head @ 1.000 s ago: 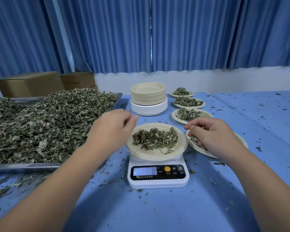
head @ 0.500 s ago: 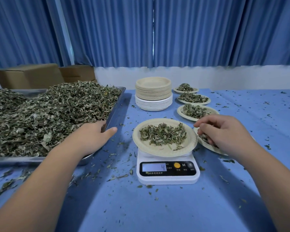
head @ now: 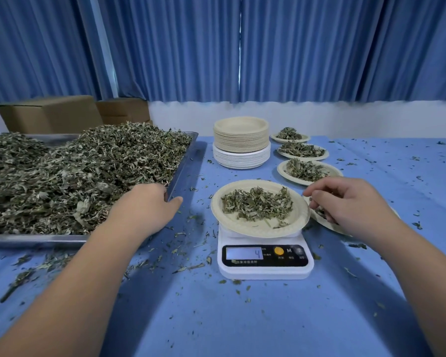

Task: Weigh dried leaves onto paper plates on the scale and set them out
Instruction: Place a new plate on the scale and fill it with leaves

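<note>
A paper plate (head: 260,228) with a small heap of dried leaves (head: 258,204) sits on the white scale (head: 265,269), whose display reads 4. My left hand (head: 144,210) rests over the near right corner of the metal tray (head: 36,238), at the edge of the big leaf pile (head: 75,171); its thumb points right and its fingertips dip out of sight. My right hand (head: 350,204) hovers with loosely curled fingers over another leaf-filled plate (head: 327,224) just right of the scale.
A tall stack of empty plates (head: 241,140) stands behind the scale. Three filled plates (head: 307,171) line up at the back right. Cardboard boxes (head: 49,114) sit behind the tray. Leaf crumbs litter the blue tablecloth (head: 242,318).
My left hand left the plate on the scale and moved left to the tray corner. The scale readout went from 0 to 4. My right hand stayed over its plate.
</note>
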A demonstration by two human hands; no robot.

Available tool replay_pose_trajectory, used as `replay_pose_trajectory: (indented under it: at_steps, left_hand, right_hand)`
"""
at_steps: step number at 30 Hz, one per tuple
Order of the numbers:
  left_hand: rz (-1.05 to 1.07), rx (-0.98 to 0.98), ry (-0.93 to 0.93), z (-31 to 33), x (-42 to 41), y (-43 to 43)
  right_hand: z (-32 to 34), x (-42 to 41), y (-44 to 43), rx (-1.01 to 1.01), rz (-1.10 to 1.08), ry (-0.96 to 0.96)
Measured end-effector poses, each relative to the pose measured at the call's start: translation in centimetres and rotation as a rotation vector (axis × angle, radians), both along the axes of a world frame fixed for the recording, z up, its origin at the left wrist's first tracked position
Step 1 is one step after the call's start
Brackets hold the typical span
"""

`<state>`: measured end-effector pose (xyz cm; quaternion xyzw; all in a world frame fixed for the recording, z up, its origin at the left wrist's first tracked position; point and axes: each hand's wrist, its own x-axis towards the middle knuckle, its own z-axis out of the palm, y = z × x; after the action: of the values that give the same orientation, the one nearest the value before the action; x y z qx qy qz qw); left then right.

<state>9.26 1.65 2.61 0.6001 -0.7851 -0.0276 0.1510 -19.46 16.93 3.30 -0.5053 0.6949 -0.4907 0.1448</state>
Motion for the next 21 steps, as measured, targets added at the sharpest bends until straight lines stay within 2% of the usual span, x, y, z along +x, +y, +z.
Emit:
replay_pose_trajectory:
  at_steps: [5, 11, 16, 21]
  left_hand:
    - [0.095, -0.135, -0.011, 1.0, 0.1, 0.8]
    - [0.129, 0.023, -0.165, 0.4, -0.1, 1.0]
    - [0.214, -0.061, -0.199, 0.6, -0.2, 1.2]
    - [0.176, 0.108, -0.273, 0.1, -0.4, 1.4]
  right_hand:
    - [0.1, 0.0, 0.0, 0.002, -0.005, 0.012]
    - [0.0, -0.1, 0.0, 0.019, -0.005, 0.069]
    - [0.0, -0.3, 0.0, 0.007, 0.0, 0.054]
    - [-0.1, -0.3, -0.1, 0.007, -0.002, 0.066]
